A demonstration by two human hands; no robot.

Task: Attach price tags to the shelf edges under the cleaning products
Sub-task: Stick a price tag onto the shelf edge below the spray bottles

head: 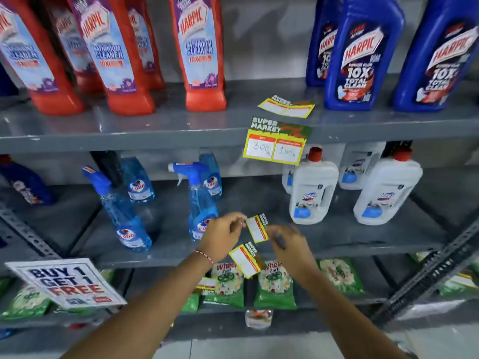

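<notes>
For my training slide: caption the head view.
Both hands, left and right, hold a blank price tag before the middle shelf edge.

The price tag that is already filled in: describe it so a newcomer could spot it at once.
Find the grey top shelf carrying red and blue Harpic bottles. On its front edge, below the gap between the two colours, hangs the filled-in price tag. Unlike the blank tags lying on the shelf just above, its two white boxes have handwritten numbers.
</notes>
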